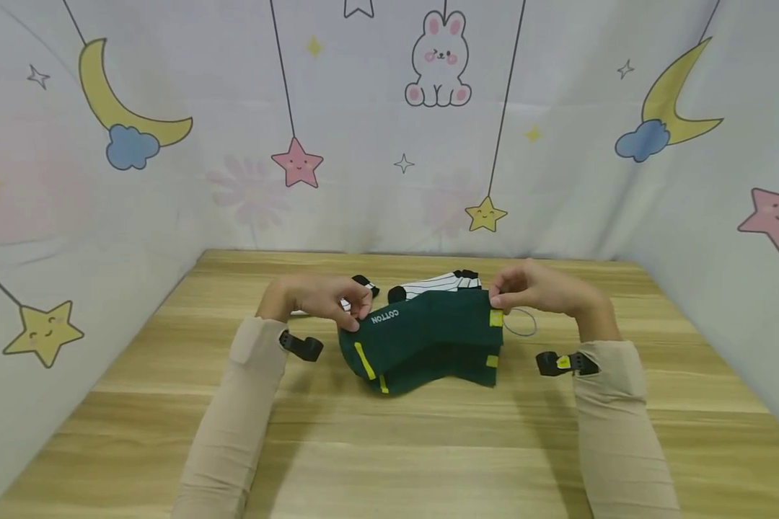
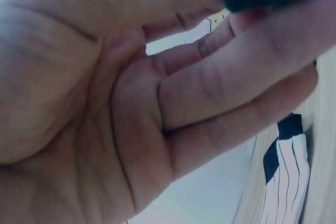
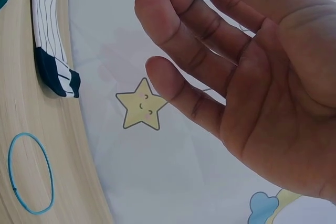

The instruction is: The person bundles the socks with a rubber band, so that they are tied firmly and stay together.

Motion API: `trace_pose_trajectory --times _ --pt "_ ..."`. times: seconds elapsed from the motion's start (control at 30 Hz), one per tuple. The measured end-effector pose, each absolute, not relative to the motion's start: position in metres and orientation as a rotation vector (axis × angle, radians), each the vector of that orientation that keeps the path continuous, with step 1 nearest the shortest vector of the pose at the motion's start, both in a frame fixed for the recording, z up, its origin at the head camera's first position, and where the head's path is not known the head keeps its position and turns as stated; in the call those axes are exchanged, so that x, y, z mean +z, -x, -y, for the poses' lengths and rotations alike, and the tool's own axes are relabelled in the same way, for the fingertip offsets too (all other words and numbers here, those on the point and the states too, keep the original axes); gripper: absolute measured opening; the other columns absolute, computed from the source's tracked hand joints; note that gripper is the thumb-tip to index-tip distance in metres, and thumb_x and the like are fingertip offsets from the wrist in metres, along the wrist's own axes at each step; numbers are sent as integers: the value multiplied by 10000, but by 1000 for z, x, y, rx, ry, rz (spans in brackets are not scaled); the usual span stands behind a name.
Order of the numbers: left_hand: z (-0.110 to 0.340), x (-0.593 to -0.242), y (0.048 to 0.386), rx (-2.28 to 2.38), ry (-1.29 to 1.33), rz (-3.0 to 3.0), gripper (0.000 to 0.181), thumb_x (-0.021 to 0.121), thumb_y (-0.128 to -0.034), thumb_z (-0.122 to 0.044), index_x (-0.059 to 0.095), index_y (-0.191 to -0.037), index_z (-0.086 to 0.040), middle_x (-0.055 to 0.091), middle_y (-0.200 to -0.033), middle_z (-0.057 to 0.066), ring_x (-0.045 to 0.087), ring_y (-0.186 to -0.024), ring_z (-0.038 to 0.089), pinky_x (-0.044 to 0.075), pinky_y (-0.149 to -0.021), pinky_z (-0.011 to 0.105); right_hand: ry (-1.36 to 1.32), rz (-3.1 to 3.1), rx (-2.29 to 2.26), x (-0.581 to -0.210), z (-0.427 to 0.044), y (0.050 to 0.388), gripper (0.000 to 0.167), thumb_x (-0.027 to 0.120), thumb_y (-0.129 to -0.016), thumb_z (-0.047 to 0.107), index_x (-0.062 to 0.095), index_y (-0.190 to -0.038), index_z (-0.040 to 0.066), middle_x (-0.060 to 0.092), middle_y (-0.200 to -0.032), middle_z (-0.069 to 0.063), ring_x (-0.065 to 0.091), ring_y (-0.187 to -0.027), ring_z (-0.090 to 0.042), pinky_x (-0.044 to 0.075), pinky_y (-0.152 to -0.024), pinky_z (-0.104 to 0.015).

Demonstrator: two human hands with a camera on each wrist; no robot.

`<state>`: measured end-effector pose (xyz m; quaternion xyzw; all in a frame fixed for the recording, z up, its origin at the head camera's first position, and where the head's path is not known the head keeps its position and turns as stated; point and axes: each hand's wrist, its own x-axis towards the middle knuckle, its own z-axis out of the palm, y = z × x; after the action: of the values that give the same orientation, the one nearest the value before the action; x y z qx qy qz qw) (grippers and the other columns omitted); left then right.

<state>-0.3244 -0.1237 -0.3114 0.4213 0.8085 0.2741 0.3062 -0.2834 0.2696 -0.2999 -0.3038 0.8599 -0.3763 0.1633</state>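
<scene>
Apparently to keep them spread, we hold the dark-green, yellow-trimmed fabric socks (image 1: pixel 428 328) over the wooden bench (image 1: pixel 428 454) | bare left hand (image 1: pixel 327 296) pinches one end | bare right hand (image 1: pixel 543 288) pinches the other

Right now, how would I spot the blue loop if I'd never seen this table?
On the wooden table, find the green sock pinched by the left hand and right hand. Near its end at the right hand, the loop lies on the table. It's a thin ring with bare wood showing through, unlike the green and striped socks nearby.
</scene>
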Motion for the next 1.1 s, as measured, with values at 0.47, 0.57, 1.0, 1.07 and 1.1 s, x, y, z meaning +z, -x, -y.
trace_pose_trajectory --times 0.47,0.57,1.0,1.07,1.1 --pt "115 -313 323 667 -1160 -2138 145 690 -889 -15 572 -906 -97 548 -883 11 534 -881 185 475 -785 325 835 -2313 -1083 -299 -279 280 138 636 -989 117 641 -963 -18 615 -850 -110 582 -757 -190 504 -742 -325" --pt "111 -313 322 648 -1144 -2137 146 698 -896 -23 576 -913 -102 549 -883 9 532 -882 182 463 -777 314 823 -2306 -1062 -300 -281 280 130 640 -986 118 646 -963 -9 624 -857 -106 588 -758 -189 508 -750 -331" --pt "103 -314 320 588 -1129 -2113 153 694 -916 -30 561 -940 -101 553 -899 8 527 -863 159 459 -772 300 808 -2275 -1031 -304 -283 280 125 644 -975 87 643 -948 -35 625 -846 -116 610 -733 -171 507 -729 -324" --pt "102 -314 319 575 -1128 -2101 147 688 -923 -33 559 -942 -101 550 -905 6 527 -866 158 460 -775 297 794 -2267 -1027 -305 -284 280 119 643 -975 81 643 -947 -34 624 -847 -110 614 -737 -187 514 -735 -340" --pt "101 -315 319 569 -1126 -2095 143 686 -926 -35 560 -942 -102 551 -907 5 529 -868 157 463 -778 296 787 -2266 -1020 -305 -284 280 115 642 -975 80 645 -946 -32 624 -847 -106 616 -740 -198 518 -739 -349"
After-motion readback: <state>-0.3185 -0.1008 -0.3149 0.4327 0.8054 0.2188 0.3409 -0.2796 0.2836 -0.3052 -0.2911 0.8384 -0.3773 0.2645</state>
